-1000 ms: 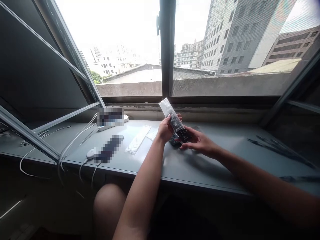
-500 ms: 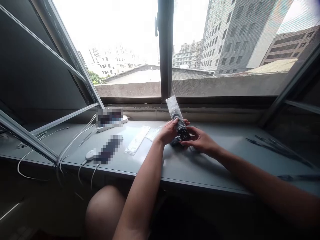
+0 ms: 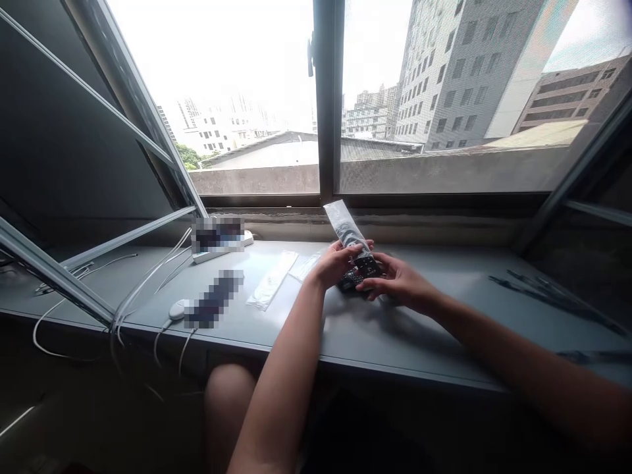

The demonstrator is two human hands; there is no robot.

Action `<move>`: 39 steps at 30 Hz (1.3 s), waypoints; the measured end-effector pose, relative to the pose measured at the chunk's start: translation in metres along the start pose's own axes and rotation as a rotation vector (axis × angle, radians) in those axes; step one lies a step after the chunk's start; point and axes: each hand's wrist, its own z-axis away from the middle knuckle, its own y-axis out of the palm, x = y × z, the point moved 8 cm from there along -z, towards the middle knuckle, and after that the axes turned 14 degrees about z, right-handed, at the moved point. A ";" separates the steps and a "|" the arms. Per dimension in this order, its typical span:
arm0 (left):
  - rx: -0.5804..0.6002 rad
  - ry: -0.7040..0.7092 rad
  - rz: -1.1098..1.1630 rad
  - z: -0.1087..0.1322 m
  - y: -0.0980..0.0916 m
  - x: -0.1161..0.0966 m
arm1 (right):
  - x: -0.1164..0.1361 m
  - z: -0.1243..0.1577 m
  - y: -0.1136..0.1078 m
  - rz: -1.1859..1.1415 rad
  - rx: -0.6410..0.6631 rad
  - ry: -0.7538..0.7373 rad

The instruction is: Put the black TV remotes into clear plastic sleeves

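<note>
A black remote control (image 3: 362, 268) with small buttons is held low over the grey sill (image 3: 385, 329), partly inside a clear plastic sleeve (image 3: 342, 222) that sticks up and back from it. My left hand (image 3: 334, 262) grips the sleeve and the remote's upper part, fingers curled. My right hand (image 3: 399, 284) pinches the remote's near end from the right. A second dark remote seems to lie just under them, mostly hidden.
Two empty clear sleeves (image 3: 272, 284) lie on the sill left of my hands. Further left are a blurred dark object (image 3: 213, 297), a white puck (image 3: 178, 308) with white cables (image 3: 143, 283) and a white power strip (image 3: 217, 238). Dark thin sticks (image 3: 543, 293) lie at the right. Window frames stand behind.
The remote and sleeve have come down closer to the sill, and the sleeve tilts more to the left. Both hands have stayed closed on them.
</note>
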 end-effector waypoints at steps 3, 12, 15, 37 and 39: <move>-0.008 -0.021 -0.008 0.000 0.000 0.001 | -0.002 0.001 0.001 -0.018 -0.002 0.032; -0.325 0.125 0.417 -0.009 -0.028 -0.004 | -0.012 0.002 0.015 -0.047 0.081 0.076; -0.414 0.209 0.529 -0.007 -0.034 -0.008 | -0.013 0.005 0.022 -0.028 0.129 0.081; -0.299 0.081 0.580 -0.009 0.002 0.015 | -0.012 0.003 0.013 0.083 0.020 0.112; -0.382 0.110 0.639 -0.008 -0.007 0.011 | -0.012 0.003 0.014 0.095 0.039 0.117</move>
